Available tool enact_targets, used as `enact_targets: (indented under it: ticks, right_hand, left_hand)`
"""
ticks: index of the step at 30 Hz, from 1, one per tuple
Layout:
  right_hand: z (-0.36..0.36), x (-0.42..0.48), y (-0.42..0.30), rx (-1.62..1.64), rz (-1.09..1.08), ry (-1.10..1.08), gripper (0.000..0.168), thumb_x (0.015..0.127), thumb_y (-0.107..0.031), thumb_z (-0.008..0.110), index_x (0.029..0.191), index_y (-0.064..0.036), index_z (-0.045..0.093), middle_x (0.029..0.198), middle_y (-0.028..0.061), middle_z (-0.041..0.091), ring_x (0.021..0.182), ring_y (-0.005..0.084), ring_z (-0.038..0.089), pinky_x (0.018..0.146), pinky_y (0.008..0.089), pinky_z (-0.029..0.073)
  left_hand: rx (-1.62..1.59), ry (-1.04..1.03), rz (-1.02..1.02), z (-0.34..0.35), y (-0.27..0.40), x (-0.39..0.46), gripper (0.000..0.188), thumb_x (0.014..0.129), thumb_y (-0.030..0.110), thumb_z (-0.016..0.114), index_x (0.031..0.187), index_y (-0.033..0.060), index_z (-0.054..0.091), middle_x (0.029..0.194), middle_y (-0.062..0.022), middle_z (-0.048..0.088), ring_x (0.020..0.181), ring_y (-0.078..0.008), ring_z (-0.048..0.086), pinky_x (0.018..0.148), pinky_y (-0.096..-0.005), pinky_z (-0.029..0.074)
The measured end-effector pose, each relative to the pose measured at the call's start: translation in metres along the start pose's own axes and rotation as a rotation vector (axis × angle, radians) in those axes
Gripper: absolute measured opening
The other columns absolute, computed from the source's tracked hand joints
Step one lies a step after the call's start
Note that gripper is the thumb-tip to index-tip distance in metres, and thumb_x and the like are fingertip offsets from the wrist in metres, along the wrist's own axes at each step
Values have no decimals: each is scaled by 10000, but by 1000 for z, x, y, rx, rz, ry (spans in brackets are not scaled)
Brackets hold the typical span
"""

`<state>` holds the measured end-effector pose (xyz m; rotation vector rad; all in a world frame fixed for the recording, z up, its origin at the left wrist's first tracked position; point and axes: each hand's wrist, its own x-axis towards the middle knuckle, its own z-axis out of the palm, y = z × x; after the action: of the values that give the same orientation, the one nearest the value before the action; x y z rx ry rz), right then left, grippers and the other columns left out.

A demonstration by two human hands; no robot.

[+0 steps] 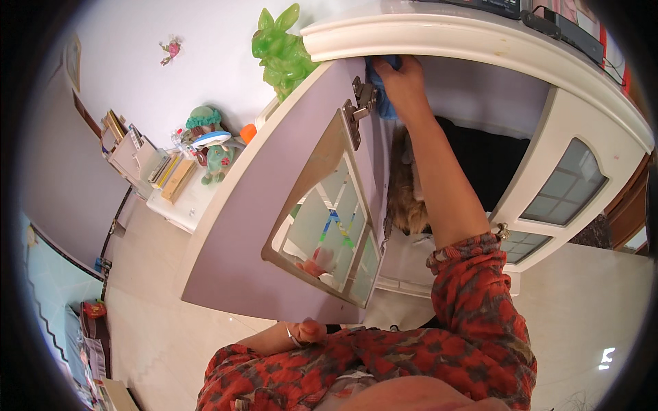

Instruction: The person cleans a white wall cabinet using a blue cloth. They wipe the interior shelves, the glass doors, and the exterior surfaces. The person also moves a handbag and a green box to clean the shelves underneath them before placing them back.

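Observation:
My right hand (403, 77) reaches into the top of a white cabinet and grips a blue cloth (386, 105) against the inner side, close to the door hinge (358, 105). The top of the hand is partly under the cabinet's overhanging edge. The cabinet door (226, 246) stands swung out, its lilac inner face and glass pane (329, 236) towards me. Near the door's bottom edge, in front of my body, is my left hand (310, 331) with its fingers curled; whether it touches the door is unclear. Below my right forearm lie brown fur (406, 205) and black fabric (483, 159) inside the cabinet.
A second cabinet door (558, 200) with a knob is at the right. On the cabinet top (437, 36) sit black electronic devices (570, 38). Behind the open door are a green rabbit figure (282, 56), a doll (211, 146) and books (172, 174) on a white surface.

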<state>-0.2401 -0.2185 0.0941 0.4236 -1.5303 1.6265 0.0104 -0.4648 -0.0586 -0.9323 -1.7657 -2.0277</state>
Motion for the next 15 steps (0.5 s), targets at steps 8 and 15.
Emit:
enact_targets:
  ticks: [8,15]
  right_hand:
    - [-10,-52,-58,-113,-304,-139,302,772,27,532,1057,-45,602,978,50,612,844,115,547,731,224,440]
    - [4,-24,-5,55,-151,16,310,768,-59,550,1075,-29,577,989,150,621,899,266,594,801,324,450]
  left_hand:
    - [-43,9,53,4,-10,8,926,769,661,498,1440,158,106,1412,-259,230,1264,-396,319,997,-487,328]
    - [-23,1,42,6,-6,19,925,768,672,485,1439,158,111,1409,-256,239,1258,-397,326,990,-484,336]
